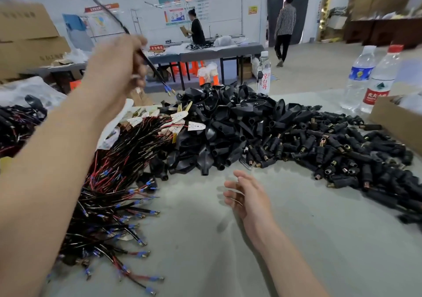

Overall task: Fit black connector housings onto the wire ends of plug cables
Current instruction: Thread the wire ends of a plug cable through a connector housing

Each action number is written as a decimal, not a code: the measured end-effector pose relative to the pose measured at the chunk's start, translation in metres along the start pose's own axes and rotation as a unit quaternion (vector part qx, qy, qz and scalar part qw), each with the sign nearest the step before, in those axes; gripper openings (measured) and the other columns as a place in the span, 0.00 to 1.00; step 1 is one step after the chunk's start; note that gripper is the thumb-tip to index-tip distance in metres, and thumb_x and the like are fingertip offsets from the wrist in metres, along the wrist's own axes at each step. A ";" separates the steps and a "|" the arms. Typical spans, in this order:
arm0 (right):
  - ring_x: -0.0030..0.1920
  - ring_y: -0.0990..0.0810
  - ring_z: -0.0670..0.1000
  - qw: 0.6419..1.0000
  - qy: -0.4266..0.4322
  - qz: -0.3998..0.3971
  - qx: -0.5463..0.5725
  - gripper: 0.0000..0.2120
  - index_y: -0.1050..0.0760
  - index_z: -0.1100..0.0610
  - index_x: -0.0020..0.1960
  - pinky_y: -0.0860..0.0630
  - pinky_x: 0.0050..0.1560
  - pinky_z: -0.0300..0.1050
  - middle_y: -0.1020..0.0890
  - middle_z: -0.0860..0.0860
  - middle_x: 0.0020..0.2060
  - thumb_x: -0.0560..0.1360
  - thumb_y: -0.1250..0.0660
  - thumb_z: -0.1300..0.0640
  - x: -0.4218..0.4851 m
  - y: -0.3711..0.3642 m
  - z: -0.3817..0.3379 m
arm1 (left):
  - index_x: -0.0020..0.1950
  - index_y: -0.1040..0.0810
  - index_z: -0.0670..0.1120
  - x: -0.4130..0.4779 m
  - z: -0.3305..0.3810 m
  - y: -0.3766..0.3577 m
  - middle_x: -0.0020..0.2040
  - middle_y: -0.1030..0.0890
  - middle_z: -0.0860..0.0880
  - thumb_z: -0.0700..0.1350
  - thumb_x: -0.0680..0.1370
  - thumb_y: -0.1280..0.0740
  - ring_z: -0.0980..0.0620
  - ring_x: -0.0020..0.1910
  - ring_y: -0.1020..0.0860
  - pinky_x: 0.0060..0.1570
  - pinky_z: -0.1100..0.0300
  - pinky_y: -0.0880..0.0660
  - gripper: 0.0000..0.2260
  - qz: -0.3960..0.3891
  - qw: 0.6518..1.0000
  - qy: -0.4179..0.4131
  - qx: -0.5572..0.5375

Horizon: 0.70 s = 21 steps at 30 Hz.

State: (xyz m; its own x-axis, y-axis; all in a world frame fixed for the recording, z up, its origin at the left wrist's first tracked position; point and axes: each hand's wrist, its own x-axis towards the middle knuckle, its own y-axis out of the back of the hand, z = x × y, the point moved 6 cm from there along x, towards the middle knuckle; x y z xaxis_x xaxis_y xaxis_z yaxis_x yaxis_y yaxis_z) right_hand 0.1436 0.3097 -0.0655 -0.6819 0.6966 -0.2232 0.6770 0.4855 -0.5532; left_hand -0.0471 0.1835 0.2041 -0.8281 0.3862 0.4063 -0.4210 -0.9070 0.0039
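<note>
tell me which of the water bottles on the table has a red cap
The rightmost bottle, beside the cardboard box: red cap and red label. Its neighbour has a blue label and pale cap; the small one behind the black housings has red lettering only.

Glossy black plastic housings [219,123]; matt cloth [205,239]

Heaped black connector housings [219,123] at twelve o'clock on the table. Plug cables [114,182] piled at nine o'clock, red and black wires blue-tipped. One cable [146,61] raised at eleven o'clock, tips downward.
</note>
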 end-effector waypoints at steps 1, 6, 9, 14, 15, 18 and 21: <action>0.29 0.19 0.48 1.000 0.000 0.002 -0.003 0.11 0.23 0.57 0.55 0.22 0.29 0.39 0.16 0.52 0.32 0.82 0.43 0.64 -0.001 -0.001 0.000 | 0.52 0.20 0.48 -0.010 -0.015 -0.001 0.27 0.26 0.56 0.45 0.79 0.37 0.58 0.27 0.28 0.25 0.64 0.31 0.07 -0.015 1.000 0.019 -0.002; 0.28 0.20 0.47 1.000 0.006 0.009 -0.003 0.11 0.23 0.58 0.54 0.22 0.29 0.39 0.16 0.51 0.31 0.82 0.44 0.64 -0.004 -0.001 -0.001 | 0.44 0.22 0.46 -0.086 -0.118 -0.019 0.30 0.23 0.54 0.48 0.80 0.33 0.58 0.25 0.26 0.23 0.65 0.29 0.08 -0.049 0.992 0.115 0.030; 0.26 0.21 0.48 1.000 0.010 0.020 0.011 0.11 0.22 0.58 0.52 0.23 0.27 0.39 0.17 0.51 0.31 0.82 0.43 0.65 -0.003 -0.002 0.000 | 0.42 0.23 0.44 -0.135 -0.175 -0.041 0.30 0.22 0.52 0.45 0.81 0.34 0.57 0.24 0.26 0.23 0.63 0.31 0.09 -0.055 0.984 0.169 0.024; 0.28 0.21 0.50 0.999 0.018 0.032 0.008 0.10 0.23 0.58 0.53 0.23 0.29 0.40 0.16 0.52 0.33 0.82 0.43 0.64 0.000 0.006 -0.004 | 0.42 0.22 0.42 -0.172 -0.216 -0.051 0.32 0.22 0.50 0.45 0.80 0.33 0.54 0.28 0.27 0.27 0.60 0.29 0.10 -0.024 0.978 0.204 -0.031; 0.28 0.20 0.50 0.999 0.020 0.033 0.004 0.10 0.22 0.58 0.53 0.22 0.29 0.40 0.16 0.53 0.34 0.82 0.43 0.63 0.000 0.007 -0.004 | 0.43 0.21 0.41 -0.173 -0.217 -0.050 0.32 0.22 0.49 0.45 0.81 0.33 0.54 0.29 0.26 0.28 0.60 0.29 0.10 -0.019 0.980 0.195 -0.040; 0.28 0.20 0.48 0.998 0.039 0.039 -0.030 0.11 0.21 0.57 0.53 0.23 0.29 0.39 0.15 0.51 0.35 0.82 0.42 0.62 0.002 0.008 -0.004 | 0.47 0.20 0.39 -0.173 -0.218 -0.048 0.34 0.21 0.49 0.44 0.81 0.33 0.54 0.30 0.25 0.28 0.61 0.28 0.09 -0.018 0.980 0.184 -0.070; 0.30 0.20 0.45 0.990 0.082 0.056 -0.098 0.11 0.21 0.54 0.52 0.23 0.30 0.38 0.16 0.47 0.34 0.82 0.42 0.61 0.002 0.008 -0.007 | 0.45 0.21 0.43 -0.172 -0.220 -0.047 0.35 0.21 0.49 0.44 0.81 0.33 0.54 0.30 0.24 0.28 0.62 0.27 0.07 -0.014 0.976 0.193 -0.095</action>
State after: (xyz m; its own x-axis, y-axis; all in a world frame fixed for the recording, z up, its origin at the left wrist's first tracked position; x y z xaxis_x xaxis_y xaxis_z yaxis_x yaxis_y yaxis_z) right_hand 0.1499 0.3190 -0.0647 -0.5563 0.8205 -0.1315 0.7972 0.4824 -0.3630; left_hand 0.0337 0.1969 -0.0668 -0.8775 0.4784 0.0335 -0.4764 -0.8616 -0.1753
